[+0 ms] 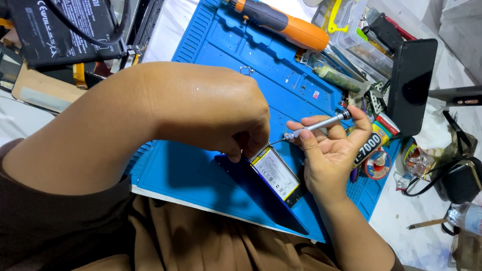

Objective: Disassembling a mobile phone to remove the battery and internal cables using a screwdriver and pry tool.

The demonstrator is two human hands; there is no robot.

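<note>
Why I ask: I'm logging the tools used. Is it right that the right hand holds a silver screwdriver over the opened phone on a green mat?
Not quite: the mat is blue, not green. The head view shows the right hand holding the silver screwdriver over the opened phone.

mat (211, 170) blue | screwdriver (317, 124) silver | power driver (288, 22) orange (black grip)
</note>
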